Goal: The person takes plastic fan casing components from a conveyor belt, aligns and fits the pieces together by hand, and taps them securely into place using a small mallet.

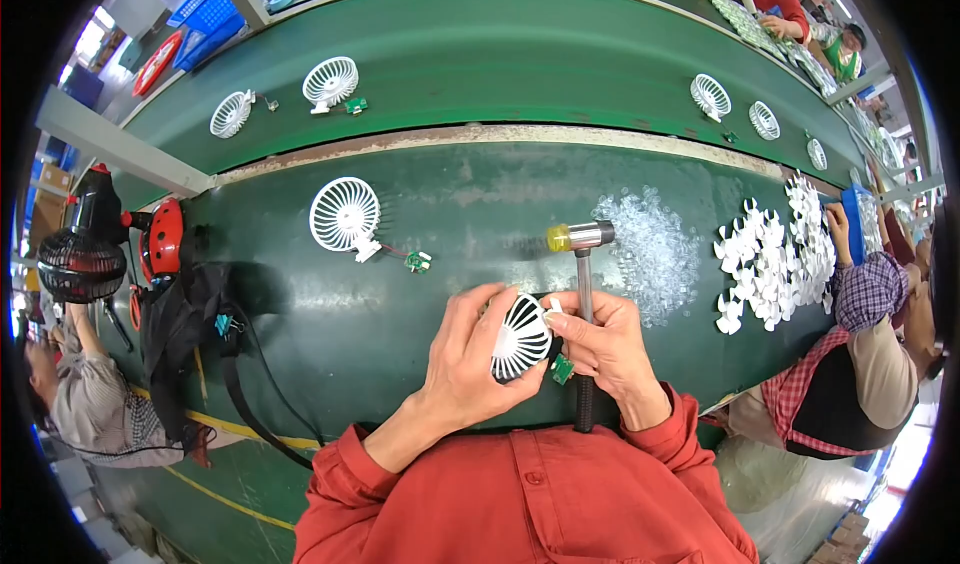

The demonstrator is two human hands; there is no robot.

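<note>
Smooth and faintly glossy, a green tabletop (455,189) is bordered along its far side by a worn, mottled rail (500,137). Beyond it, a flat green belt (520,54) is dotted with round, open-ribbed plastic cages (330,82).

Close to the near edge, a white fan cage (522,339) is held between both hands. Its thin ribs are fanned out from a solid middle, with dark gaps showing between them. One side is cupped by the left hand (472,349), fingers curved over the rim; the opposite rim is pinched between thumb and fingers by the right hand (600,349). Just below the right fingers, a small green circuit board (562,369) is seen.

Beside the cage, a mallet (583,239) is set with its handle running past the right hand; whether it is gripped cannot be told. Its cylindrical head is tipped in translucent yellow and black, joined by bright metal, and its lower handle is sheathed in ridged black.

To the left, a second ribbed cage (345,214) is wired to another green board (417,262). To the right, glassy clear bits (655,254) are heaped loosely near a pile of opaque white, curved-bladed pieces (770,254).
</note>
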